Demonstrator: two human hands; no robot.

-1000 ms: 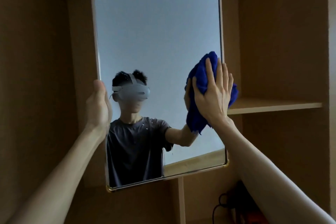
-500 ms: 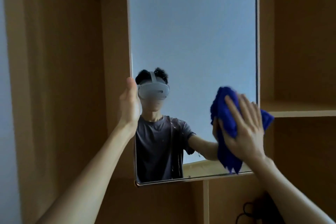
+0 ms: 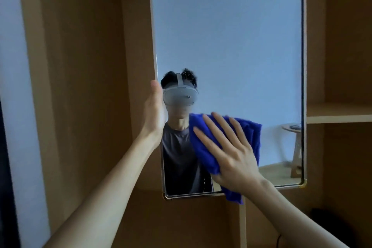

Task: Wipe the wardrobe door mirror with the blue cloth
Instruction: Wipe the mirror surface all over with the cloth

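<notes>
Blue cloth point(image 3: 203, 147), a bunched soft microfibre rag, sits flat against the lower part of the glass, one corner hanging below the bottom frame edge. Right hand point(image 3: 231, 153) covers it, fingers straight and spread, palm pressing the cloth onto the surface; forearm reaches up from lower right. Step in hand, by judgement: wiping pass across the lower section, approx. mid-task. Next move calls for steady palm pressure w/ a sideways or upward stroke, keeping the cloth from slipping out under the hand.

Left hand point(image 3: 156, 110) is at the mirror's left edge, thumb up; fingers go behind the edge and are hidden, so cannot tell if they grip or only brace it. Arm is extended, wrist straight.

Wardrobe door mirror point(image 3: 227, 36), tall rectangular glass w/ thin metal frame, hangs upright beyond both hands. Behind it, a light wooden shelf point(image 3: 340, 112) and wardrobe panels.
</notes>
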